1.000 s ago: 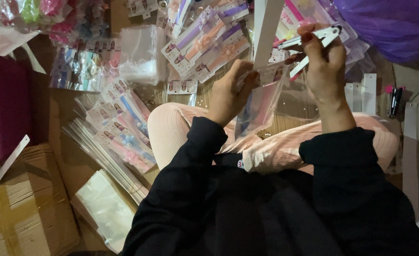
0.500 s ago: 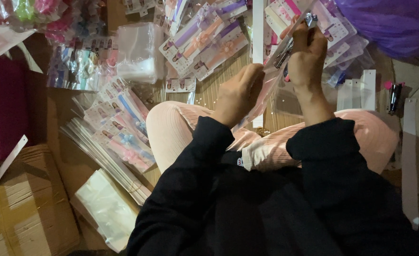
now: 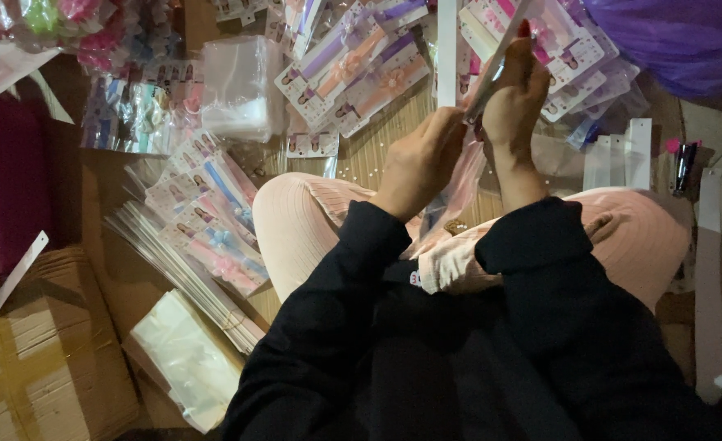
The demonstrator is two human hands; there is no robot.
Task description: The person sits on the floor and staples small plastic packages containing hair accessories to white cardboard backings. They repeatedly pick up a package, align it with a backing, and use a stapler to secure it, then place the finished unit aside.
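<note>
Head view, left hand (image 3: pixel 420 160) and right hand (image 3: pixel 514 102) grips clamped on clear packet (image 3: pixel 463 175)

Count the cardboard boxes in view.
1: a taped cardboard box at the lower left, beside a stack of clear bags. More may be hidden past the frame edge or under the packets.

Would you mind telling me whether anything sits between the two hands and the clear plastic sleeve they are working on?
Nothing visible does. The left hand and right hand both already grip the clear plastic sleeve, held up above the lap, apart from the packaged hair accessories lying beyond.
</note>
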